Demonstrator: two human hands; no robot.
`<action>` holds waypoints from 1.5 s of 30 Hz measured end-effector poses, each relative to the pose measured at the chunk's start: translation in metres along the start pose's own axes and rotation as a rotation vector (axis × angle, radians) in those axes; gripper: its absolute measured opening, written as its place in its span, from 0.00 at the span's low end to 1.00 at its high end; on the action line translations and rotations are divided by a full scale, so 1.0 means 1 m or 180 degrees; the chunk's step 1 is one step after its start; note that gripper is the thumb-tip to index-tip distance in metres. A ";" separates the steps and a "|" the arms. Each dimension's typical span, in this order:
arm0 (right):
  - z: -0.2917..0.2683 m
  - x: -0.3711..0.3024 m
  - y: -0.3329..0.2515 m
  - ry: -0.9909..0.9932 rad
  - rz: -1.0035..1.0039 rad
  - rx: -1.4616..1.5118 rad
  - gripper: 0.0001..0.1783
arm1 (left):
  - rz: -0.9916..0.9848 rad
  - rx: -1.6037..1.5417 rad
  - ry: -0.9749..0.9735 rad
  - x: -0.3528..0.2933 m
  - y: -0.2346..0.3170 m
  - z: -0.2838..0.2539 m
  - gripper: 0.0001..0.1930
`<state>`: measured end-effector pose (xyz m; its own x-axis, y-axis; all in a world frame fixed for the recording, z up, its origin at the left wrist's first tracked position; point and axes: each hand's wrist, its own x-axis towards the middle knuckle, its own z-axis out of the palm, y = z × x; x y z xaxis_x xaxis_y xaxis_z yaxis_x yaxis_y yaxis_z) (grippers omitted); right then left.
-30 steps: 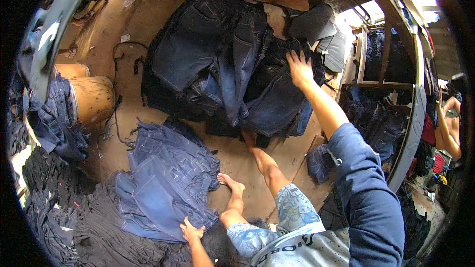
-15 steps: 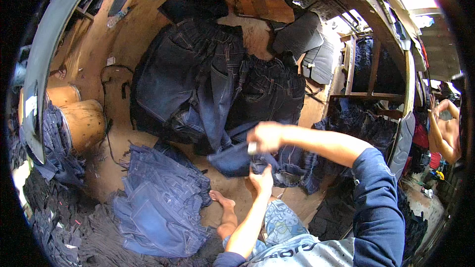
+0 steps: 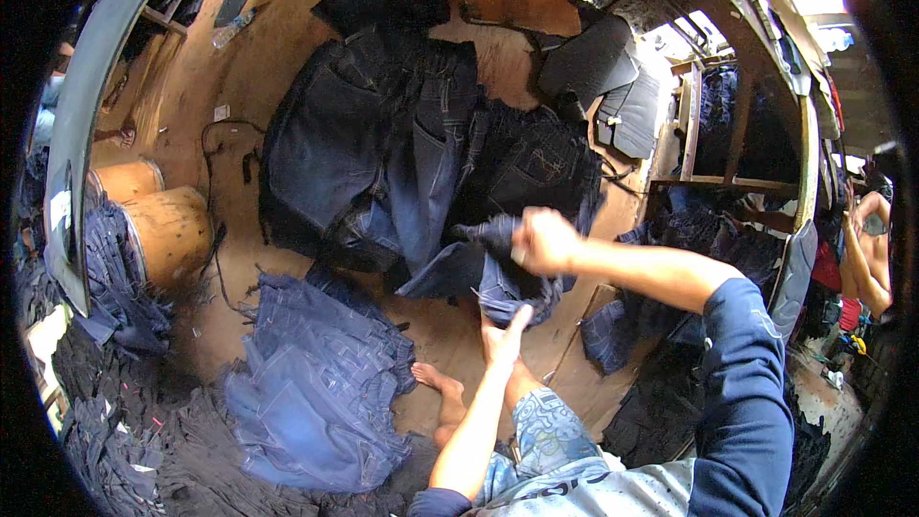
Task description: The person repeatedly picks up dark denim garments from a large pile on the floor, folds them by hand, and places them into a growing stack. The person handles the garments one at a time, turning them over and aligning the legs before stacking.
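My left hand [image 3: 501,337] is closed on the edge of a dark blue denim garment [image 3: 509,289], its thumb pressed against the cloth. The garment's upper part is bunched, and it hangs in front of my legs. My right hand [image 3: 548,243] is curled shut just above the bunched cloth and blurred by motion. What its fingers hold, if anything, is hidden. Beyond both hands lies a big heap of dark denim trousers [image 3: 330,148], some with pale seams and pockets. A stack of lighter blue denim pieces [image 3: 311,383] is spread on the floor left of my foot.
Black cloth scraps [image 3: 196,436] cover the lower left. Two wooden drums [image 3: 168,235] stand at left by more denim. Grey cushion-like pads [image 3: 589,62] lie at the back right. A shelf frame [image 3: 689,124] rises at right; another person [image 3: 866,249] is at the far right edge.
My right hand has moved slightly right and down, and the bunched denim has lifted towards it. My left hand has shifted slightly left and still grips the garment. The view has tilted slightly.
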<state>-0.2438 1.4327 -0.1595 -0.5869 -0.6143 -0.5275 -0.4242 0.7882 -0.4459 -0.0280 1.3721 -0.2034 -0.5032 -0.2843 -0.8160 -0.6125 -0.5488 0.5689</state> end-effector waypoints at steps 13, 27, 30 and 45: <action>0.053 -0.045 -0.089 -0.0075 -0.0636 0.1502 0.07 | 0.0692 -0.0961 0.1071 0.016 -0.075 -0.003 0.23; -0.022 0.123 0.130 -0.0037 0.0783 -0.1598 0.41 | 0.0099 0.1141 0.1480 -0.053 -0.024 -0.103 0.31; -0.018 0.102 0.136 0.0285 -0.0025 -0.1897 0.22 | -0.0075 0.0872 0.1216 -0.052 -0.030 -0.124 0.40; 0.045 0.059 0.104 0.0783 -0.0114 -0.0934 0.13 | 0.0304 0.1606 0.1366 -0.017 -0.056 -0.123 0.29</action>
<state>-0.2918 1.4763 -0.2694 -0.7010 -0.6422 -0.3101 -0.6059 0.7656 -0.2161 0.0896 1.3114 -0.2341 -0.3462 -0.6582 -0.6685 -0.8397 -0.1004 0.5337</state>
